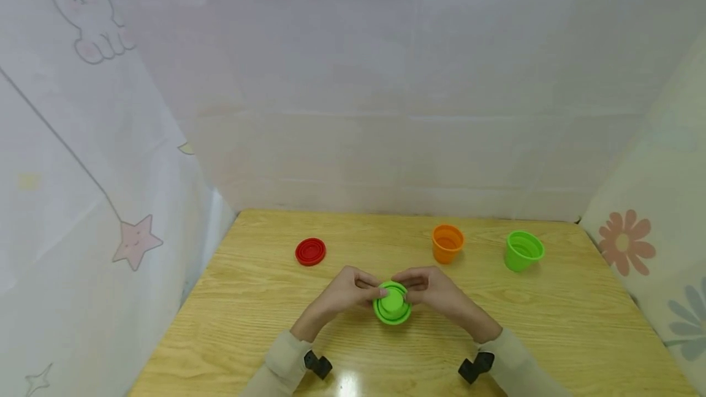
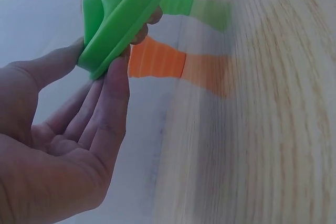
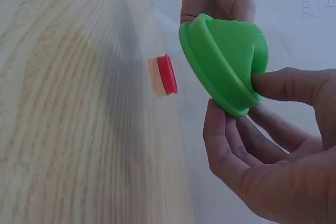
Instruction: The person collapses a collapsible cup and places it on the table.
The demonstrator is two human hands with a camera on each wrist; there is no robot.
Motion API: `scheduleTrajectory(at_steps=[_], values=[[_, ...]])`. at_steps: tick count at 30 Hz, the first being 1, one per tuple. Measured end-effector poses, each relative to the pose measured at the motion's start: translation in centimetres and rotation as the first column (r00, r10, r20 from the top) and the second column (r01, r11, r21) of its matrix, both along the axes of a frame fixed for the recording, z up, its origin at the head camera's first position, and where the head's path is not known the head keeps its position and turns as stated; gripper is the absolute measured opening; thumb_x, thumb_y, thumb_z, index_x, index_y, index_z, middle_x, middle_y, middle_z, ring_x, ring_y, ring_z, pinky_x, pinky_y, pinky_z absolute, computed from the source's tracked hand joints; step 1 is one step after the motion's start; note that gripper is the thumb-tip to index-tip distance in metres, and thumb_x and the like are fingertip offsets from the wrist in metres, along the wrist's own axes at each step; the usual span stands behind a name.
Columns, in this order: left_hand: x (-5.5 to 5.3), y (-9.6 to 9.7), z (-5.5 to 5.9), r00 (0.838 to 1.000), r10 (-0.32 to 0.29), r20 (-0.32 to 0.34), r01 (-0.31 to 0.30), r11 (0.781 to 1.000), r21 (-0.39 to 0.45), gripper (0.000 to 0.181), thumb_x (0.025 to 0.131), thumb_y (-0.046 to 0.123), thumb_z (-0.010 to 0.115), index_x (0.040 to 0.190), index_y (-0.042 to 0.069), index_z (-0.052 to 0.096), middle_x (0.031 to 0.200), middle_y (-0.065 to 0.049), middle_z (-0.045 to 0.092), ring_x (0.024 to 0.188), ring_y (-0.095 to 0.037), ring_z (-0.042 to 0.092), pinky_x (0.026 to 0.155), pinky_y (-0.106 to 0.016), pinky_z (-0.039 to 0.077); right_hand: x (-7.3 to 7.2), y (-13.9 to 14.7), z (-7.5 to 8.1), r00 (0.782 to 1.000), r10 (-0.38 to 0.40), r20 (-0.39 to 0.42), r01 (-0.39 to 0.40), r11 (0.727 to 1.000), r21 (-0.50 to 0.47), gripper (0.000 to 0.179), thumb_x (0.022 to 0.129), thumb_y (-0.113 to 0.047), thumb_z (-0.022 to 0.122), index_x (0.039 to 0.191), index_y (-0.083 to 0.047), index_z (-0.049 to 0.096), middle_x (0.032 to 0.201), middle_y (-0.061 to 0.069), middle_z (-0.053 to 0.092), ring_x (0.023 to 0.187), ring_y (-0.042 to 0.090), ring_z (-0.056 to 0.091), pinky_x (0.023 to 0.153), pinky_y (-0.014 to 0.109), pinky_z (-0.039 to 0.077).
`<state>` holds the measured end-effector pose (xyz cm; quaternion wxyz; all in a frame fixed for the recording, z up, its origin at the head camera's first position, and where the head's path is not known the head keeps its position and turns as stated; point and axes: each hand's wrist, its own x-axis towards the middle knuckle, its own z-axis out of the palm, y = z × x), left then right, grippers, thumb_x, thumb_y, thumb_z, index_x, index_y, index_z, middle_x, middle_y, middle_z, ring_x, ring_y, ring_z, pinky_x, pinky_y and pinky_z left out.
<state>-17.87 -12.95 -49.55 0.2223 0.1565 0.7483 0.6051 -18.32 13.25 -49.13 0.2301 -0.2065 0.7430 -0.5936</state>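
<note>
Both hands hold a green collapsible cup (image 1: 393, 302) above the near middle of the table, its small base facing up toward the head camera. My left hand (image 1: 353, 291) pinches its left side, thumb on the base part and fingers at the wide rim. On the opposite side my right hand (image 1: 436, 290) pinches it the same way. In the right wrist view the green cup (image 3: 226, 66) is partly folded, its base end sitting slanted over the rim, with the right thumb pressing into its wall. The left wrist view shows the cup (image 2: 118, 30) tilted and raised off the table.
A flattened red collapsible cup (image 1: 311, 252) lies at the back left of the wooden table (image 1: 237, 299). An orange cup (image 1: 447, 244) and another green cup (image 1: 523, 251), both expanded, stand at the back right. Pale printed cloth (image 1: 408, 90) hangs around the table.
</note>
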Motion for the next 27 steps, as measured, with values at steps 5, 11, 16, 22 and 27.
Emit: scheduleTrajectory(at_steps=[5, 11, 16, 22, 27], values=[[0.1, -0.3, -0.1, 0.999, 0.038, 0.021, -0.039, 0.999, 0.038, 0.030, 0.098, 0.020, 0.077, 0.119, -0.001, 0.077, 0.106, -0.019, 0.081, 0.091, -0.020, 0.079, 0.090, -0.055, 0.065, -0.1, 0.0, -0.4, 0.999, -0.040, 0.019, 0.040, 0.999, -0.012, 0.045, 0.101, -0.018, 0.070, 0.139, 0.005, 0.061, 0.128, 0.021, 0.072, 0.109, 0.020, 0.073, 0.090, 0.032, 0.065], [0.0, -0.5, -0.5, 0.995, 0.085, 0.046, -0.089, 0.992, 0.092, 0.032, 0.098, 0.017, 0.076, 0.122, -0.004, 0.075, 0.110, -0.020, 0.080, 0.091, -0.021, 0.080, 0.094, -0.060, 0.062, -0.1, -0.1, -0.6, 0.996, -0.049, 0.074, 0.054, 0.996, -0.065, 0.046, 0.103, -0.018, 0.068, 0.139, 0.009, 0.059, 0.126, 0.020, 0.073, 0.103, 0.019, 0.075, 0.094, 0.049, 0.065], [0.0, -0.6, -0.8, 0.991, 0.127, 0.045, -0.131, 0.985, 0.111, 0.033, 0.099, 0.018, 0.074, 0.124, -0.005, 0.073, 0.112, -0.020, 0.080, 0.093, -0.021, 0.080, 0.097, -0.061, 0.061, 0.0, 0.0, -0.6, 0.993, -0.051, 0.104, 0.060, 0.994, -0.094, 0.045, 0.105, -0.021, 0.065, 0.139, 0.009, 0.058, 0.124, 0.018, 0.074, 0.103, 0.021, 0.076, 0.098, 0.057, 0.062], [0.2, -0.4, -1.1, 0.985, 0.146, 0.091, -0.158, 0.978, 0.136, 0.036, 0.100, 0.019, 0.074, 0.125, -0.006, 0.071, 0.111, -0.017, 0.080, 0.094, -0.019, 0.079, 0.101, -0.059, 0.060, 0.2, 0.1, -0.8, 0.985, -0.090, 0.146, 0.108, 0.987, -0.121, 0.049, 0.107, -0.022, 0.063, 0.144, 0.009, 0.054, 0.122, 0.014, 0.076, 0.103, 0.019, 0.076, 0.102, 0.056, 0.061], [0.1, -0.4, -1.1, 0.987, 0.113, 0.114, -0.130, 0.978, 0.160, 0.037, 0.101, 0.018, 0.073, 0.128, -0.007, 0.069, 0.114, -0.020, 0.079, 0.097, -0.022, 0.079, 0.101, -0.059, 0.060, 0.2, 0.2, -0.8, 0.986, -0.093, 0.137, 0.110, 0.986, -0.124, 0.049, 0.107, -0.024, 0.063, 0.145, 0.007, 0.055, 0.126, 0.015, 0.075, 0.105, 0.019, 0.075, 0.102, 0.053, 0.061]])
